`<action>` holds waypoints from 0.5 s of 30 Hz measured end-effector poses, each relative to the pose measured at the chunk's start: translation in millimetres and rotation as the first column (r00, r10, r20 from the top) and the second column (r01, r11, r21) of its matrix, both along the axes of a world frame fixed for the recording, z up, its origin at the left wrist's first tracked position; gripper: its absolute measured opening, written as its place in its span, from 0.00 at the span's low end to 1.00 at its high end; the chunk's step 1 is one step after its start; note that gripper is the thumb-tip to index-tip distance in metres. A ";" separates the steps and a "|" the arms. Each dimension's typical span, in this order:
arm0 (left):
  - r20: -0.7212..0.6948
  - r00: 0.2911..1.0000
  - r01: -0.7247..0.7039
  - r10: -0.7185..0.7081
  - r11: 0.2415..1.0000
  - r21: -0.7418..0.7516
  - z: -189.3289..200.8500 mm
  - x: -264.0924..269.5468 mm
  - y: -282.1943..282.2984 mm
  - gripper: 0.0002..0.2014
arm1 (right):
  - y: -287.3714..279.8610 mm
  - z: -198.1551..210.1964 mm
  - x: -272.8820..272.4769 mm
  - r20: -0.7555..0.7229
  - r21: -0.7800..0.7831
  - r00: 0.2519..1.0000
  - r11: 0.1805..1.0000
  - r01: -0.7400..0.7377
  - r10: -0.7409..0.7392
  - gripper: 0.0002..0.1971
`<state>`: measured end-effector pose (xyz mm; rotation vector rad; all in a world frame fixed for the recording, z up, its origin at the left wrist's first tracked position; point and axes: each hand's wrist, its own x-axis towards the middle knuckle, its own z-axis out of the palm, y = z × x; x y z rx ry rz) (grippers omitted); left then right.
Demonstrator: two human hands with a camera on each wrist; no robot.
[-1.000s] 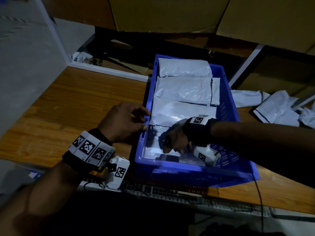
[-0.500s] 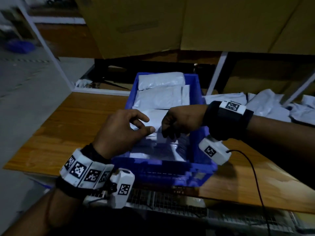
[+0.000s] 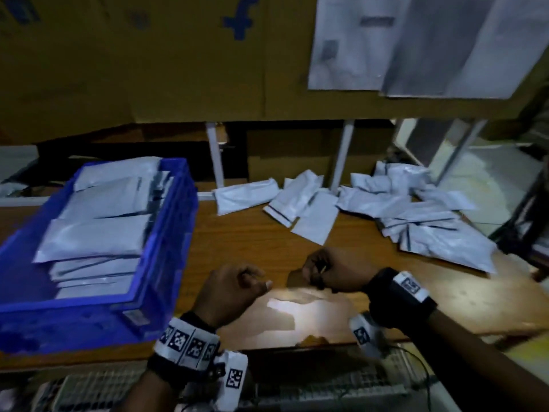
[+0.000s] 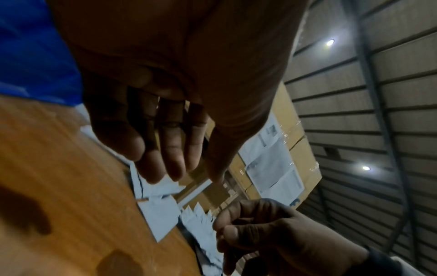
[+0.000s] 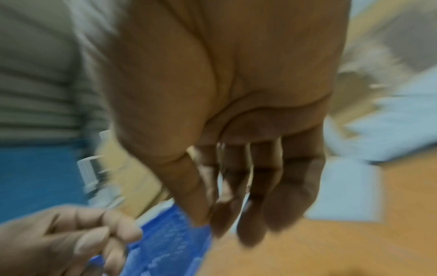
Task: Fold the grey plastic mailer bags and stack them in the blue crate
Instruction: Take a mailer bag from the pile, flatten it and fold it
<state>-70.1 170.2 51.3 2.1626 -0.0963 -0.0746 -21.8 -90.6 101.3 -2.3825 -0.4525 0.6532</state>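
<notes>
The blue crate point(image 3: 175, 233) stands on the left of the wooden table point(image 3: 267, 242) and holds folded grey mailer bags point(image 3: 95, 236) in overlapping stacks. Loose unfolded mailer bags point(image 3: 416, 215) lie in a heap at the back right, and one point(image 3: 246, 196) lies nearer the crate. My left hand point(image 3: 255, 281) hovers just right of the crate, fingers loosely curled, holding nothing. My right hand point(image 3: 315, 272) hovers beside it, also loosely curled and empty. The left wrist view shows relaxed left fingers point(image 4: 165, 149), and the blurred right wrist view shows hanging right fingers point(image 5: 248, 205).
Big cardboard boxes point(image 3: 148, 55) with printed sheets point(image 3: 416, 40) taped on them stand behind the table. White shelf posts point(image 3: 215, 156) rise at the table's back edge. A wire rack point(image 3: 297, 388) runs below the front edge. Bare wood lies between my hands and the loose bags.
Both hands have come out of the crate and moved right over the bare table. The view has swung right, so the crate now sits at the left.
</notes>
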 end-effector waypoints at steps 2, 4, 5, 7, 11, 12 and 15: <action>-0.071 0.997 0.001 -0.002 1.000 -0.025 -9.5 8.3 -32.5 0.11 | -34.8 -25.5 5.6 -0.024 0.066 0.995 0.993 0.096 -0.094 0.13; -0.129 0.992 -0.010 0.003 0.998 -0.058 -14.6 23.3 -56.1 0.09 | -59.3 -45.3 16.8 -0.065 0.112 0.982 0.977 0.182 -0.175 0.14; -0.153 0.988 -0.013 -0.002 0.995 -0.095 -18.2 34.0 -64.6 0.09 | -68.6 -53.9 25.3 -0.088 0.132 0.972 0.965 0.227 -0.216 0.13; -0.216 0.976 -0.060 0.019 0.981 -0.183 -22.2 61.5 -76.9 0.08 | -83.1 -65.9 49.3 -0.140 0.190 0.940 0.923 0.334 -0.312 0.13; -0.298 0.953 -0.141 0.054 0.950 -0.278 -36.1 124.6 -98.7 0.14 | -96.2 -89.5 111.5 -0.154 0.171 0.880 0.865 0.472 -0.450 0.11; -0.308 0.949 -0.164 0.068 0.940 -0.300 -37.8 133.6 -106.3 0.18 | -98.1 -93.7 119.6 -0.128 0.153 0.862 0.849 0.505 -0.490 0.10; -0.358 0.916 -0.268 0.181 0.941 -0.209 -67.6 195.9 -124.6 0.37 | -97.3 -112.4 168.7 -0.081 0.026 0.849 0.850 0.526 -0.522 0.11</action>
